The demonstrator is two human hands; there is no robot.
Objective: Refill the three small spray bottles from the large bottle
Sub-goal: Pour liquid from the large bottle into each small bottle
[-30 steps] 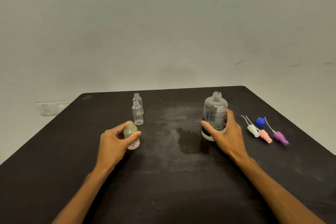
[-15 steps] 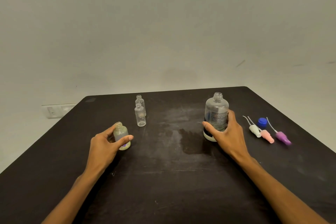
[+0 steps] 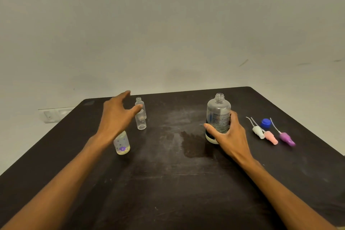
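Note:
The large clear bottle point(image 3: 218, 115) stands uncapped on the black table point(image 3: 168, 183), and my right hand point(image 3: 228, 136) is wrapped around its lower half. A small flowered bottle point(image 3: 122, 144) with pale liquid stands at the left, partly behind my left wrist. Two small clear bottles stand further back, one point(image 3: 141, 122) in front of the other point(image 3: 140, 103). My left hand point(image 3: 117, 115) hovers open above the table, its thumb just in front of those two bottles, holding nothing.
Three spray heads with dip tubes lie at the right: white point(image 3: 258, 131), pink point(image 3: 270, 137) and purple point(image 3: 286, 138). A blue cap point(image 3: 266, 123) sits behind them. A wet patch point(image 3: 192, 144) darkens the table between the bottles. The wall is close behind.
My left hand set the flowered bottle down further left, let go of it and moved up toward the two clear bottles. The right hand stayed on the large bottle.

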